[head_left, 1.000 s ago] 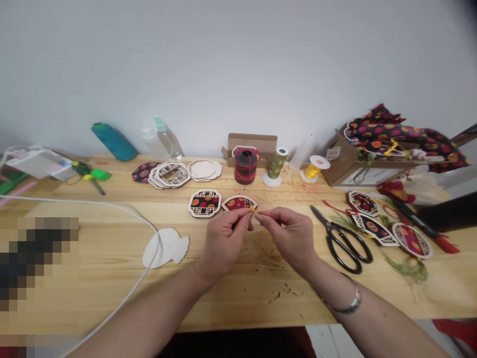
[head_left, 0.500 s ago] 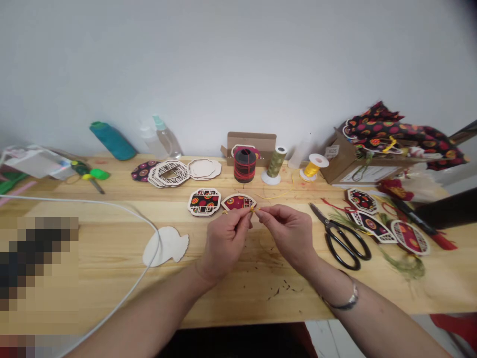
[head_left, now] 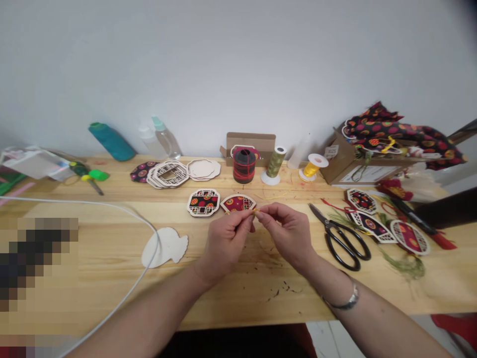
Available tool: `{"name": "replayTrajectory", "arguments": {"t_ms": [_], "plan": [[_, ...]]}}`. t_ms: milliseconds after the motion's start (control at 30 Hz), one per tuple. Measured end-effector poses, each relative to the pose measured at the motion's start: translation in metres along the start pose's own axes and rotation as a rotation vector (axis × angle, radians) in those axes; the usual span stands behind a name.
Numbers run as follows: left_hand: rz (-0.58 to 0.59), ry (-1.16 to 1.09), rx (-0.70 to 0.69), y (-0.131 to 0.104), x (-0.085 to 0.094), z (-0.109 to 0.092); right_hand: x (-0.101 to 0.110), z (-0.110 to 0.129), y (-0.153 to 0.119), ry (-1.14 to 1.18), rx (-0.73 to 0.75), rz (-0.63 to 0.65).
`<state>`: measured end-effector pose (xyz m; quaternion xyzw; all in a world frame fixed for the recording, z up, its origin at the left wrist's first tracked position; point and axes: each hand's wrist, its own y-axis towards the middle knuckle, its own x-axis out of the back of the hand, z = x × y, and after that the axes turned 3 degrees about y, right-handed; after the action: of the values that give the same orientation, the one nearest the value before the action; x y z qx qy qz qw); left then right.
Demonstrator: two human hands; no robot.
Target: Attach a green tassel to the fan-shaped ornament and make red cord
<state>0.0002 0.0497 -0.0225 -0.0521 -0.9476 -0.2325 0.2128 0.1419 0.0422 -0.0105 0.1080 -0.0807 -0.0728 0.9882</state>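
My left hand (head_left: 228,237) and my right hand (head_left: 286,229) meet fingertip to fingertip above the middle of the table, each pinching a short bit of yellow cord (head_left: 256,211). Its exact shape is mostly covered by my fingers. Just behind them lies a fan-shaped ornament (head_left: 238,203) with red patterned fabric in a pale wooden frame, its lower edge partly hidden by my left hand. Left of it rests an octagonal framed ornament (head_left: 203,203). A thin yellow strand (head_left: 278,197) runs along the table near the spool of yellow cord (head_left: 312,170).
Black-handled scissors (head_left: 343,238) lie right of my right hand. Finished ornaments (head_left: 372,226) with tassels sit further right, before a cardboard box (head_left: 343,159). A red-and-black cord spool (head_left: 243,166) and green thread spool (head_left: 276,163) stand behind. A white cable (head_left: 126,211) crosses a pale cutout (head_left: 164,247) at left.
My fingertips have shifted slightly, with the yellow cord still pinched between both hands. Other things lie as before; the view has moved a touch.
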Motion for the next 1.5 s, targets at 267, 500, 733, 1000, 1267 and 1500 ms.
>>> {"name": "replayTrajectory", "arguments": {"t_ms": [267,500,733,1000,1267,1500], "plan": [[0.032,0.016,0.002,-0.001,-0.001,0.002,0.008,0.004,0.007,-0.061,-0.034,0.11],[0.077,0.041,-0.075,-0.002,-0.003,0.006,0.02,0.013,0.014,-0.23,-0.083,0.237],[0.104,0.115,-0.231,-0.005,-0.004,0.008,0.033,0.016,0.026,-0.195,-0.342,0.432],[0.078,0.166,-0.338,-0.003,-0.004,0.007,0.036,0.016,0.027,-0.203,-0.396,0.475],[0.141,0.15,-0.311,-0.002,-0.003,0.006,0.039,0.012,0.027,-0.223,-0.278,0.441],[0.171,0.016,-0.119,-0.002,-0.001,0.005,0.037,0.009,0.027,-0.244,-0.237,0.424]]}}
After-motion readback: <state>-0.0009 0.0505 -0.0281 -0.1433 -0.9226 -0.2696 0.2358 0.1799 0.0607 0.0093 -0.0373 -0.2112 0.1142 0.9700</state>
